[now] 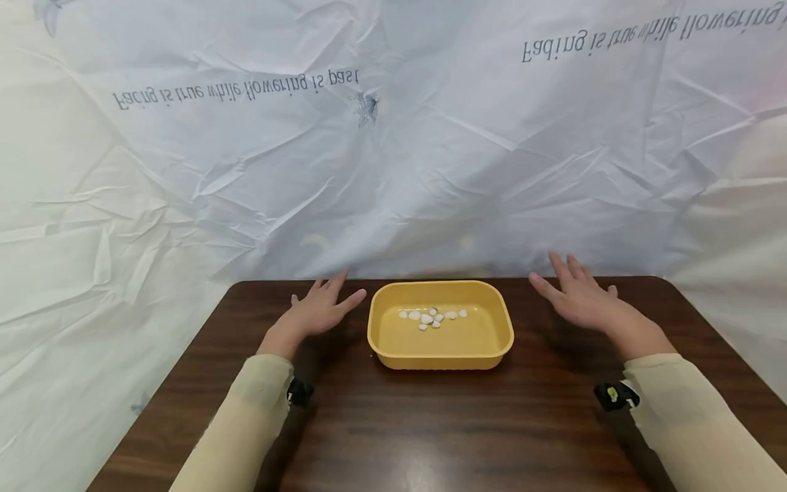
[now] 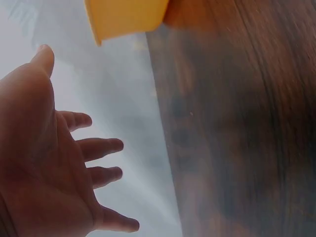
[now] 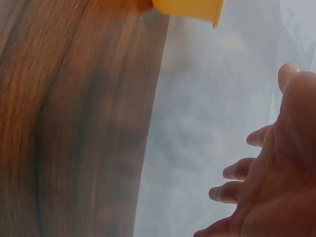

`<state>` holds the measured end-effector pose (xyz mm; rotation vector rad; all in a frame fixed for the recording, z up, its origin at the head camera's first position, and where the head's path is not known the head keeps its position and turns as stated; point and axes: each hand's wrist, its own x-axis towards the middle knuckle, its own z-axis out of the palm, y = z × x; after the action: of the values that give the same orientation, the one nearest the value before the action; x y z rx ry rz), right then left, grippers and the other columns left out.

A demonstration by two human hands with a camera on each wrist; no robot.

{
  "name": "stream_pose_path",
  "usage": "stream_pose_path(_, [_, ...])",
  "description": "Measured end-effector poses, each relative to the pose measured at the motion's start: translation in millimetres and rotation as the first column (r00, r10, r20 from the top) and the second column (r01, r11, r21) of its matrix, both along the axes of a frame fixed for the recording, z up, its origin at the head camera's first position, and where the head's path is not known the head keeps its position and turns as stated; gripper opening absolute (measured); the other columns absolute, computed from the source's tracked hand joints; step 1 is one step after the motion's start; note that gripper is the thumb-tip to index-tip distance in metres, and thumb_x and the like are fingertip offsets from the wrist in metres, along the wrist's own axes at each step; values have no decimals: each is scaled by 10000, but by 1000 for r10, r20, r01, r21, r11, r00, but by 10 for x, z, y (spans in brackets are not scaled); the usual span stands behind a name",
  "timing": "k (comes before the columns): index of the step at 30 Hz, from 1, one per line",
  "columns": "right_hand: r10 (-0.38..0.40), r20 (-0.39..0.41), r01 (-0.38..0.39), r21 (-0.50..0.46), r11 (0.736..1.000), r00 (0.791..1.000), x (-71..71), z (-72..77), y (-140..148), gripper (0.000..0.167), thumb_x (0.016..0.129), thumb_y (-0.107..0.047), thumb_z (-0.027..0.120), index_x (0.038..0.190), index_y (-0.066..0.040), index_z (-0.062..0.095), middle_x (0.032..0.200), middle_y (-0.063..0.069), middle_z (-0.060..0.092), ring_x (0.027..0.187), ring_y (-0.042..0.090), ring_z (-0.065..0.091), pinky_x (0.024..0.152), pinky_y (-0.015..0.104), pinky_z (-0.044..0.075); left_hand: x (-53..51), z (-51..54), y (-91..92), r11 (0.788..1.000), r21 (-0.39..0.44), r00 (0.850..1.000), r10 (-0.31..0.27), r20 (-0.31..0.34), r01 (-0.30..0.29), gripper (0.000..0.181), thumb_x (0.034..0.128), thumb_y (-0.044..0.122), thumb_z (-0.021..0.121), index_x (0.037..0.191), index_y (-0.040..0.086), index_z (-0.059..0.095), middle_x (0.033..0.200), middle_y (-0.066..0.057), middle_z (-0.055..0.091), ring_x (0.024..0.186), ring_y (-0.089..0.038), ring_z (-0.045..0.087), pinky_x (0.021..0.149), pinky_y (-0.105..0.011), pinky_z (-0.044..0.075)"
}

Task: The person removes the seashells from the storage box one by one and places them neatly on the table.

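A yellow rectangular tub [image 1: 441, 362] stands near the far edge of the table, with several small white pebble-like pieces [image 1: 427, 319] on its floor. To its left the left hand [image 1: 316, 311] hovers with spread fingers, touching nothing. The right hand [image 1: 584, 301] is held to the tub's right, a little farther off, also spread and empty. In the left wrist view the left palm [image 2: 44, 153] shows with the tub's corner [image 2: 128, 17] above. The right wrist view shows the right palm [image 3: 281, 173] and another corner of the tub [image 3: 192, 9].
The dark wood table [image 1: 393, 424] reaches to a wrinkled whitish sheet [image 1: 430, 171] with printed lettering, which hangs behind and at both sides. Black devices [image 1: 300, 392] are strapped at both wrists over pale sleeves [image 1: 240, 424].
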<state>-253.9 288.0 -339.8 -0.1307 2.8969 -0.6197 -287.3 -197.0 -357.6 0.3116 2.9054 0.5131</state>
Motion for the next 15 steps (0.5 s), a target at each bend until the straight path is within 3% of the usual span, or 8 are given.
stream_pose_path(9, [73, 21, -73, 1, 997, 997, 81, 14, -295, 1045, 1047, -792, 276, 1702, -94, -145, 1722, 385, -47, 1562, 643, 20, 1065, 924, 40, 171, 81, 220, 999, -11, 999, -37, 32, 37, 995, 999, 844, 342, 1736, 247, 42, 1777, -114, 246, 1674, -384, 98, 1211, -818, 16])
stream_pose_path(15, [137, 46, -138, 17, 990, 989, 188, 5, -560, 1126, 1017, -820, 342, 1696, -68, -149, 1743, 348, -39, 1578, 616, 61, 1078, 915, 100, 301, 66, 396, 997, -32, 996, -64, 69, 66, 1091, 939, 903, 387, 1732, 272, -16, 1727, -108, 372, 1665, -363, 173, 1228, -799, 62])
